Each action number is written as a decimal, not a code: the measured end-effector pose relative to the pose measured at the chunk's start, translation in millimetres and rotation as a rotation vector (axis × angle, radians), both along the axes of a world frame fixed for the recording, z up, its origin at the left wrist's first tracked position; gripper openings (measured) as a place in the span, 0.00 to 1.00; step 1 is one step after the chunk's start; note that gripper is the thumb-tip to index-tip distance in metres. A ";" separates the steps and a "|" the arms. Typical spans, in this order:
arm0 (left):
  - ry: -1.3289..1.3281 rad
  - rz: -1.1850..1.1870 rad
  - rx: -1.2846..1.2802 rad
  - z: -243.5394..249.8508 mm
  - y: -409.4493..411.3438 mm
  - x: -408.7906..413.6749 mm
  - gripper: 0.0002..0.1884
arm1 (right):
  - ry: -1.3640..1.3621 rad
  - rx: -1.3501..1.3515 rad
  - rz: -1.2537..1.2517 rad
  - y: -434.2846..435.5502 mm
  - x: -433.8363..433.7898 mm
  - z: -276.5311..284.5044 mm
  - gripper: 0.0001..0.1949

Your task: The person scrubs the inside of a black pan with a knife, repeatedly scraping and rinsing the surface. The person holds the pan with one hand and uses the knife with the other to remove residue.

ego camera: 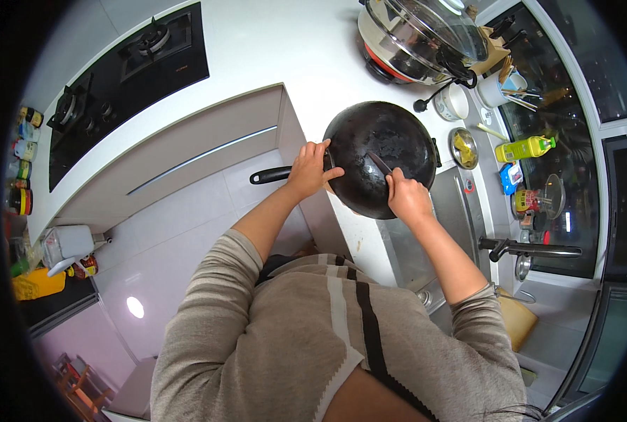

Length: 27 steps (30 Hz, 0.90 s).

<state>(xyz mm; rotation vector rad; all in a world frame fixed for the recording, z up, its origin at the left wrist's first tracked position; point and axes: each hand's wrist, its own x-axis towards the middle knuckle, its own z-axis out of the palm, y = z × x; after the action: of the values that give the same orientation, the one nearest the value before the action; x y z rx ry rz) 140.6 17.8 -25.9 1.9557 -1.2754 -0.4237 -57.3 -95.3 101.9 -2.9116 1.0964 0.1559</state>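
A black wok (376,184) appears to lie bottom up at the counter corner, partly over the sink's edge. Dull, patchy marks and shiny spots cover its dark surface. Its black handle (271,175) points left. My left hand (312,171) grips the wok's rim beside the handle joint, thumb resting on the dark surface. In my right hand (408,196) is a knife (379,163); its narrow, dark blade lies against the wok near the middle. The knife's handle is hidden inside my fist.
A steel steamer pot (403,42) with a glass lid stands at the back. Right of the wok are a white bowl (452,102), a small metal bowl (463,149) with yellow scraps, a yellow bottle (524,149) and a black faucet (529,248). A gas hob (128,89) lies left.
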 end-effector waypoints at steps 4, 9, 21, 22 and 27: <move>0.004 -0.007 -0.009 -1.4 -0.7 0.0 0.45 | -0.041 -0.022 -0.041 -12.2 0.3 -2.5 0.12; 0.018 -0.002 -0.014 1.7 1.5 0.2 0.45 | -0.041 -0.058 0.012 -14.0 -0.2 0.9 0.12; -0.005 0.000 -0.019 -1.2 0.7 -0.9 0.44 | 0.042 -0.010 0.131 -6.8 -2.4 0.0 0.13; -0.005 0.000 -0.023 -1.6 1.1 -0.4 0.44 | 0.000 -0.046 0.148 -10.9 -1.0 1.4 0.13; -0.014 0.005 -0.019 -2.3 -0.7 0.1 0.44 | 0.054 -0.008 0.147 -5.0 6.0 6.7 0.12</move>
<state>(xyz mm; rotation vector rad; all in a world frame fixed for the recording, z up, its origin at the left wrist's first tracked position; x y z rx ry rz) 140.6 17.1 -28.2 1.9491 -1.2785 -0.3945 -51.3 -100.3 108.6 -3.0118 0.8900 0.2357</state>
